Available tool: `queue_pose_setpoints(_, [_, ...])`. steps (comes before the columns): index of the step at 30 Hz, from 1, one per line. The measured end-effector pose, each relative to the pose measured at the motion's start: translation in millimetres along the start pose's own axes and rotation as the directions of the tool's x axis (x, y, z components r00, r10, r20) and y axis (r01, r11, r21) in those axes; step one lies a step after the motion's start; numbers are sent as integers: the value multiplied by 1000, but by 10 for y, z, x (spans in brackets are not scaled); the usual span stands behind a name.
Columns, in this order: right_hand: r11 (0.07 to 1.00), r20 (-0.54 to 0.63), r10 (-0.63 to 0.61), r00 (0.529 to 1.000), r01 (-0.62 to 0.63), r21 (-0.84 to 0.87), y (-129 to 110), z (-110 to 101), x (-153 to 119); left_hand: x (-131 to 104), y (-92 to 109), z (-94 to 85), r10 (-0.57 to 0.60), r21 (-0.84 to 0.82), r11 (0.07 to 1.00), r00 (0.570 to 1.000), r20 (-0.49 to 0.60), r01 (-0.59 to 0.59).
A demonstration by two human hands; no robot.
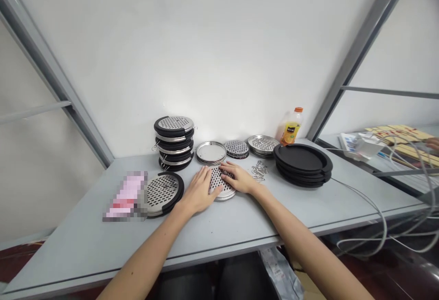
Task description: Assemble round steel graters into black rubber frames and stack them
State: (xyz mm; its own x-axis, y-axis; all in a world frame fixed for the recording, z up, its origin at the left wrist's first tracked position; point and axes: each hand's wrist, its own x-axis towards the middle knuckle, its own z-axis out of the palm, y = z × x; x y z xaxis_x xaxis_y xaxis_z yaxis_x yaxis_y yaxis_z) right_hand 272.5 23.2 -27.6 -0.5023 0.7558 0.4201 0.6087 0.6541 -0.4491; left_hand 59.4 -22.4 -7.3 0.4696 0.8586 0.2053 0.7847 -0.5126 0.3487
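A round metal grater disc (216, 180) with rows of holes lies on the table, with a metal rim showing beneath it. My left hand (201, 189) rests along its left side, fingers stretched forward and thumb reaching over the front edge. On the right side, my right hand (240, 179) lies over the rim with its fingers spread on the holes. Both hands touch the disc; their undersides are hidden. To the left is another grater disc (162, 192) in a black holder. Behind my hands sit plain metal rings (211, 152) and a smaller perforated disc (236, 147).
A tall stack of black-rimmed graters (174, 142) stands at the back left. Wire clips (259, 171) lie right of my hands, near stacked black trays (303, 165), more grater discs (263, 144) and an orange-capped bottle (291, 127). A blurred pink item (126, 195) lies left; cables (370, 199) hang right.
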Motion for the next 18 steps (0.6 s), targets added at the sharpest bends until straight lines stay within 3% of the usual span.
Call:
queue_pose_setpoints(6, [997,-107,63,992,-58,45,-22,-33,-14,-40,-30,-52,-67,11,998,983,173,66])
queue_pose_setpoints(9, [989,-98,102,990,-90,120,-59,-73,-21,-46,-103,-89,-76,-22,996,970,229,84])
queue_pose_setpoints(18, [941,-52,211,976,-188,280,-106,-171,-58,-12,-103,-86,-110,22,994,960,256,108])
